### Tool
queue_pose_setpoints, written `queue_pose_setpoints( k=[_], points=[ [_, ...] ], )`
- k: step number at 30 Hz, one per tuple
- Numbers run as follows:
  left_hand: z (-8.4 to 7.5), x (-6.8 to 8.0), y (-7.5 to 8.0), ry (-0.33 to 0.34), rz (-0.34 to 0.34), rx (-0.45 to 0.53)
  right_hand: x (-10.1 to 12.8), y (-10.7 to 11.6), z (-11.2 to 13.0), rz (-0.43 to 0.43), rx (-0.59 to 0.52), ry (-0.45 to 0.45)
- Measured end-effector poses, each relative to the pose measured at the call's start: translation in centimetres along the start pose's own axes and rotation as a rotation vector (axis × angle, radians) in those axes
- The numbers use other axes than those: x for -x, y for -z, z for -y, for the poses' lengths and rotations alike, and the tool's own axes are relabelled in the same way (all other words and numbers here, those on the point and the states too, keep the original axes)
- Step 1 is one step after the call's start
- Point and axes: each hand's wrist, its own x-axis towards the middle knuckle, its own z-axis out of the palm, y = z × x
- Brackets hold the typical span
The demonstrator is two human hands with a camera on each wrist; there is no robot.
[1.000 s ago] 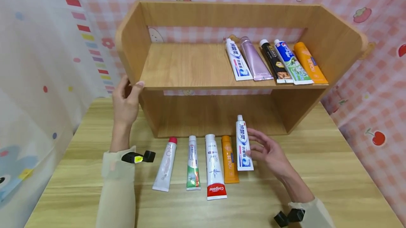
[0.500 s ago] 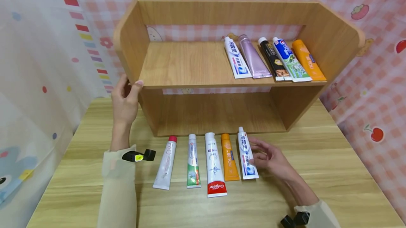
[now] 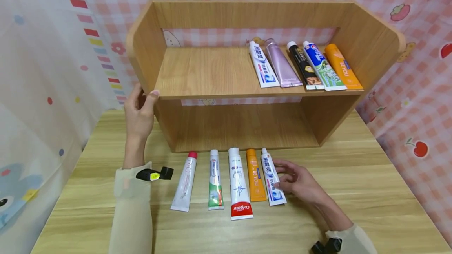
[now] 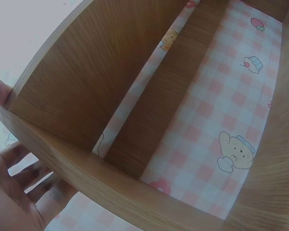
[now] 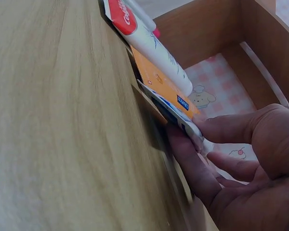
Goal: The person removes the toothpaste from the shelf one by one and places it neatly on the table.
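Note:
My left hand (image 3: 139, 116) grips the left side panel of a wooden two-tier shelf (image 3: 226, 96), its thumb at the front end of the upper board. The left wrist view shows its fingers (image 4: 36, 180) wrapped around the panel's outer side. My right hand (image 3: 300, 179) pinches the right edge of a white-and-blue toothpaste tube (image 3: 272, 177) between thumb and fingers. In the right wrist view this tube (image 5: 171, 109) lies close over the table, beside an orange toothpaste tube (image 3: 256, 175). Its cap points toward the shelf.
Left of the orange tube lie a Colgate tube (image 3: 239, 185), a green-and-white tube (image 3: 214, 181) and a silver tube with a red cap (image 3: 184, 183). Several tubes, including a pink one (image 3: 283, 64) and a black one (image 3: 306, 65), lean at the upper tier's right.
My right hand has lowered the white-and-blue toothpaste tube toward the table and shifted it left, beside the orange tube. My left hand stays on the shelf.

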Motion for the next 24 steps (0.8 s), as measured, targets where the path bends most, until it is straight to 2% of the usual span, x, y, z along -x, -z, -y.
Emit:
queue_pose_setpoints(
  k=[3,10,18,21,24],
  points=[
    [0.0,0.0,0.1,-0.003,0.003,-0.007,-0.1,-0.2,0.3,-0.013,0.026,-0.015],
    [-0.2,0.0,0.1,-0.001,0.007,-0.019,0.0,-1.0,1.2,-0.051,0.173,0.000],
    [-0.2,0.0,0.1,0.005,0.002,-0.012,0.5,-1.8,2.4,-0.122,0.317,-0.142],
    [-0.2,0.1,0.2,0.016,0.005,-0.020,0.7,-1.8,2.5,-0.128,0.364,-0.162],
    [-0.1,0.1,0.2,0.021,0.009,-0.027,0.9,-1.7,2.5,-0.134,0.367,-0.154]
  ],
)
